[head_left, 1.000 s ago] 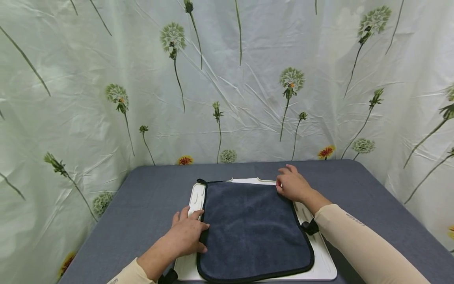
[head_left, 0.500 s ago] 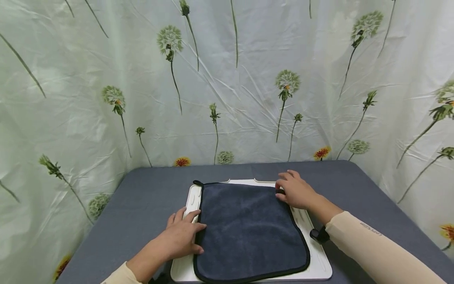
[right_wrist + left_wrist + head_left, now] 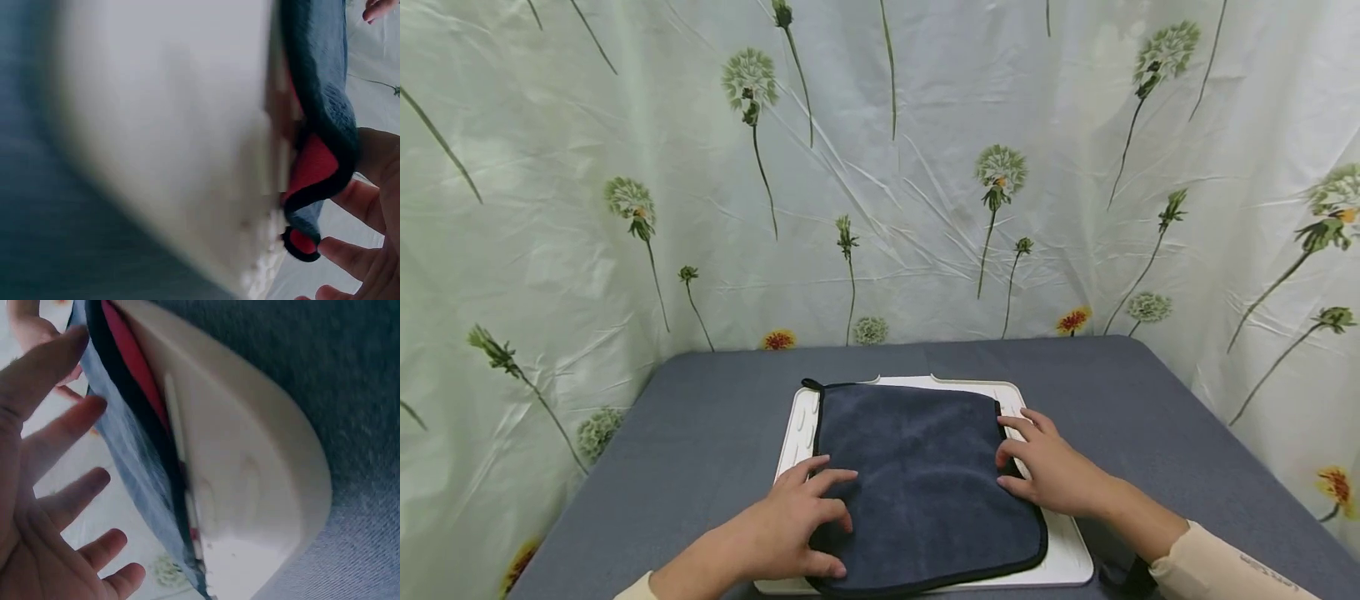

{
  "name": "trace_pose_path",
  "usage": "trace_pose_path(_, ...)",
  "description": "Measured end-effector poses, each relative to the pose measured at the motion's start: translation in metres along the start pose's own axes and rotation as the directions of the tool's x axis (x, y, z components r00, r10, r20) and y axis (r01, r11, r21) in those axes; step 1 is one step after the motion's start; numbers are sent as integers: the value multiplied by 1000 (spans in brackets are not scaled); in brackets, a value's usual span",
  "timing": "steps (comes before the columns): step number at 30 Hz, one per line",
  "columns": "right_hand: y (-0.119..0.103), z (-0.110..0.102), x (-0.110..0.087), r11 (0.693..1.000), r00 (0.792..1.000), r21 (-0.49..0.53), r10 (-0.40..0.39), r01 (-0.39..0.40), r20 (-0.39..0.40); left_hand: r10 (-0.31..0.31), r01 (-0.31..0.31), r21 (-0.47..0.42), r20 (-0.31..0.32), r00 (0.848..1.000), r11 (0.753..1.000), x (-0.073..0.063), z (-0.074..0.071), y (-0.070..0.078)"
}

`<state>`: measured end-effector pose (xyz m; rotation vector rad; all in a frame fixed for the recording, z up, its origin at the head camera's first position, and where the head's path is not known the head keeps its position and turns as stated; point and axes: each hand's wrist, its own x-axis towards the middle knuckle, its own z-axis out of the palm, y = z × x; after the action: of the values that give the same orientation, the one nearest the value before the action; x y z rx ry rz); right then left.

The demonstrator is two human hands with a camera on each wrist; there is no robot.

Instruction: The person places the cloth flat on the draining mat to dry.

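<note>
A dark blue towel [image 3: 917, 467] with black edging lies over a white plastic tray or board [image 3: 1063, 554]. A small black loop [image 3: 812, 384] sticks out at its far left corner. Its pinkish-red underside [image 3: 317, 164] shows where the right edge bends up in the right wrist view. My left hand [image 3: 797, 521] is over the towel's left edge with spread fingers, nothing held; whether the fingertips touch the cloth is unclear. At the right edge, my right hand [image 3: 1052, 471] has loosely bent fingers on or just above the towel. What lies beneath the towel is mostly hidden.
A grey-blue cloth covers the table [image 3: 722, 408] under the white tray. Behind and at both sides hangs a pale curtain [image 3: 925, 250] printed with dandelions. A black wrist strap [image 3: 1131, 577] sits on the right forearm.
My right hand has come from the towel's far right corner down along its right edge, uncovering that corner. The left hand has shifted slightly nearer and further over the towel.
</note>
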<state>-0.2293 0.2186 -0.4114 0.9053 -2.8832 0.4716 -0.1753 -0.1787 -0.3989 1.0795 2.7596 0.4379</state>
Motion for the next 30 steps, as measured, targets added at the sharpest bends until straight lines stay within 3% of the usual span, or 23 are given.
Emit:
trace_pose_path(6, 2, 5, -30, 997, 996, -27, 77, -79, -50, 37, -47, 87, 110, 993, 995, -5, -1, 11)
trace_pose_path(10, -1, 7, -44, 993, 993, -1, 119, -119, -10, 92, -107, 154, 100, 991, 982, -12, 2, 13)
trace_pose_path(15, -7, 9, -57, 979, 980, 61, 195, -197, 29, 81, -96, 159, 96, 992, 983, -14, 4, 13)
trace_pose_path(23, -11, 15, -68, 966, 969, 90, 244, -241, -23, 140, -145, 199, 38, 989, 969, -19, 5, 7)
trace_pose_path(30, -14, 12, -69, 942, 949, 116, 309, -315, 64, 108, -114, 218, 39, 993, 969, -21, 3, 6)
